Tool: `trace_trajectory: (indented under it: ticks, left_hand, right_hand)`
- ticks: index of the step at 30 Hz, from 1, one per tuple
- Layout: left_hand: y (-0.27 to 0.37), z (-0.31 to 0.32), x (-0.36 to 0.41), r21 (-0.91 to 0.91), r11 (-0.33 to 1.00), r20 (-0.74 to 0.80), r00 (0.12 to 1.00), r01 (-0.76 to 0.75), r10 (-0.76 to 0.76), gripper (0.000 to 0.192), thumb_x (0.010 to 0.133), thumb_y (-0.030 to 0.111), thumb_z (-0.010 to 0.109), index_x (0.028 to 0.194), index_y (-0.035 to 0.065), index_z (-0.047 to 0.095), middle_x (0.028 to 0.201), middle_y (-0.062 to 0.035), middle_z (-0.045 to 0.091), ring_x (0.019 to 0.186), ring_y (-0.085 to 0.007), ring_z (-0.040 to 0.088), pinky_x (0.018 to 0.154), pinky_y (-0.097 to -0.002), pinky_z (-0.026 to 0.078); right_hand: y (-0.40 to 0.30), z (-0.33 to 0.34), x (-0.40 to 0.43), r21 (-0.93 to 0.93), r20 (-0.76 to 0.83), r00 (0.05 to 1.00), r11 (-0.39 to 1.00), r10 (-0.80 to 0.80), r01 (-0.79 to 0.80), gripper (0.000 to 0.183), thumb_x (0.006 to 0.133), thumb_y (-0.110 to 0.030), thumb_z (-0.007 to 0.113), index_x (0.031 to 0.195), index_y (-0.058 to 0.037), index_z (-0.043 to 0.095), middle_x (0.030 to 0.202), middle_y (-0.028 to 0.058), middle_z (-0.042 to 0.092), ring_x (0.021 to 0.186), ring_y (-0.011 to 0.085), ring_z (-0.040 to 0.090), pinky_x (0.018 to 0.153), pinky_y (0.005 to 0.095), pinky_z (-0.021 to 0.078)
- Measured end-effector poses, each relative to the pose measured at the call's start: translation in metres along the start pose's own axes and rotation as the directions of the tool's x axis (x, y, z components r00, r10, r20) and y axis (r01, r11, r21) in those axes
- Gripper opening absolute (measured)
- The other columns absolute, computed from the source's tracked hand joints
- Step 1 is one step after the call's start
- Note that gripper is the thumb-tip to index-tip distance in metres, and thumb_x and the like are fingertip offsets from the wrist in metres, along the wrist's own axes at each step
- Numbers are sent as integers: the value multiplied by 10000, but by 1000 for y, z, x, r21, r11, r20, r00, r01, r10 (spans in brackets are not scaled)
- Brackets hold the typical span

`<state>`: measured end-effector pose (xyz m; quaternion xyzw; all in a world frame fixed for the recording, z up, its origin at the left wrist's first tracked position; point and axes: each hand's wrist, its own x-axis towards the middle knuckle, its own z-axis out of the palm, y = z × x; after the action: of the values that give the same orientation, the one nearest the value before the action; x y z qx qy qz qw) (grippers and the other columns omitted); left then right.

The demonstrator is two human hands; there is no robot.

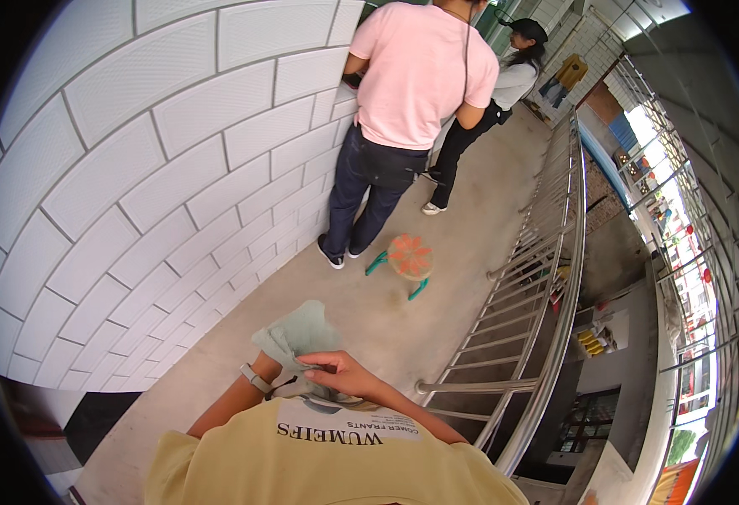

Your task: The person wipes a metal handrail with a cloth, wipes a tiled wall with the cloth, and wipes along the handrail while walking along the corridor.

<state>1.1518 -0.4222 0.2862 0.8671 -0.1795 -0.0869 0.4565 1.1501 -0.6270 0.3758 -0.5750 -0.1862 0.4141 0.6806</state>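
Note:
A thin pale green cloth (300, 331) is spread over my left hand (268, 366) in front of my chest. It hides the left fingers, so whether they grip it or only sit beneath it does not show. A watch with a light strap (255, 379) circles my left wrist. My right hand (347, 377) pinches the near edge of the cloth between thumb and forefinger. Just below the hands, a dark cord (284, 384) lies by the front of my yellow T-shirt (331, 467), which bears printed writing.
A white tiled wall (174, 183) runs along the left, a metal railing (574, 265) along the right. On the concrete floor (369, 322) ahead stands a round stool (410, 257) with green legs. Beyond it are a person in a pink shirt (414, 76) and another in a black cap (515, 82).

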Motion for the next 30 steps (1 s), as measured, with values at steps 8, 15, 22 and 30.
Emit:
trace_trajectory:
  ticks: [8,15,22,30]
  left_hand:
    - [-50,-87,-78,-811,573,-366,869,-123,-332,584,894,331,561,1366,63,348,1332,-114,462,1208,-229,447,1031,-391,364]
    - [-106,-211,-147,-570,775,-773,498,-273,-393,606,888,360,557,1372,67,341,1347,-115,445,1232,-236,419,1048,-407,325]
    - [-75,-408,-179,214,967,-954,242,136,177,629,882,389,553,1378,72,333,1362,-115,429,1255,-242,390,1065,-423,285]
    - [-25,-515,-134,604,640,-795,411,474,446,655,875,422,549,1385,77,325,1380,-116,409,1282,-250,357,1085,-441,241]
  right_hand:
    - [12,68,72,-18,82,996,999,-35,36,333,922,-90,557,1247,-18,549,1187,79,601,1084,135,543,947,285,418]
    - [23,93,110,-67,131,988,995,82,-74,309,916,-127,573,1201,-8,569,1106,87,631,947,117,592,834,263,480]
    - [25,86,120,-249,180,982,968,65,-18,357,916,-198,560,1226,-22,545,1098,93,631,941,136,611,777,270,500]
    - [22,25,98,-122,-3,992,985,125,-125,321,908,-166,580,1202,-38,572,1087,81,642,893,133,624,767,260,502]
